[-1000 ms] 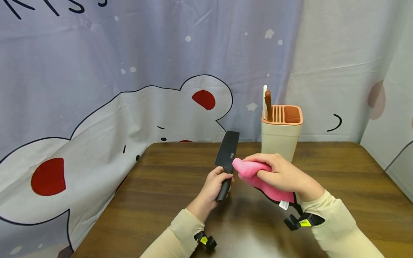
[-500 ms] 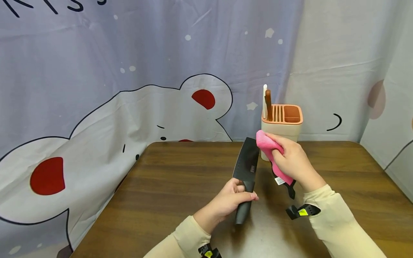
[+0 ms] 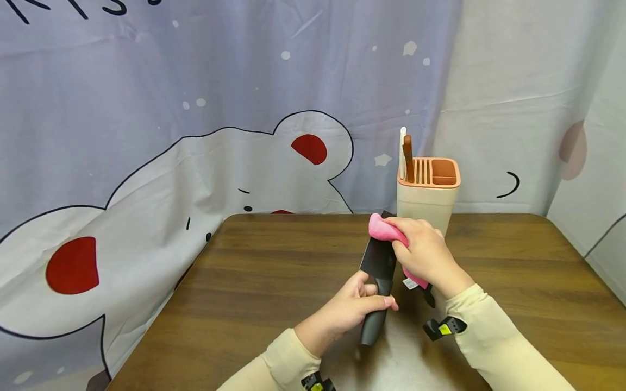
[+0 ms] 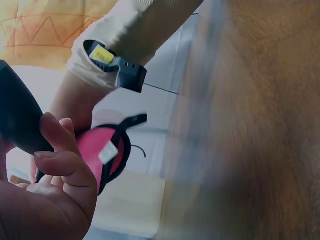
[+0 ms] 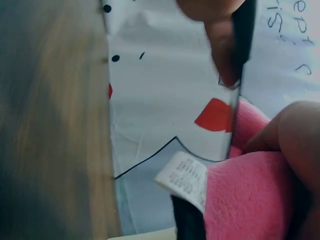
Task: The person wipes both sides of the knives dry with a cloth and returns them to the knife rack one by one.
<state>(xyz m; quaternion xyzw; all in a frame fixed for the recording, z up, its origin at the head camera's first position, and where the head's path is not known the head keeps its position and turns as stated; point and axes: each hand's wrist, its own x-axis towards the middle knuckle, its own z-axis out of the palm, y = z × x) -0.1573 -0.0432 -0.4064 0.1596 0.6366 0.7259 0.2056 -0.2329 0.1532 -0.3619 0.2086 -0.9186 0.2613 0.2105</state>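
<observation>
My left hand (image 3: 339,312) grips the black handle of a cleaver (image 3: 379,260), its dark blade pointing away and raised above the table. In my right hand (image 3: 426,255) is a bunched pink cloth (image 3: 383,229) with black trim, lying across the far part of the blade and hiding some of it. The left wrist view has the cleaver handle (image 4: 20,110) close up, with curled fingers (image 4: 65,162) beside it. Seen from the right wrist, the blade is nearly edge-on against the pink cloth (image 5: 250,195), whose white label (image 5: 185,177) hangs out.
Just behind the right hand stands a cream knife holder (image 3: 424,203) with an orange slotted top. A white-handled utensil (image 3: 402,152) and a brown-handled one (image 3: 408,157) stick up from its left side. A patterned curtain (image 3: 220,174) hangs behind the wooden table (image 3: 254,304).
The left hand has brought the cleaver rightward and nearer. The right hand first lifted the cloth toward the holder, then moved back left, and the cloth now lies over the blade's far part.
</observation>
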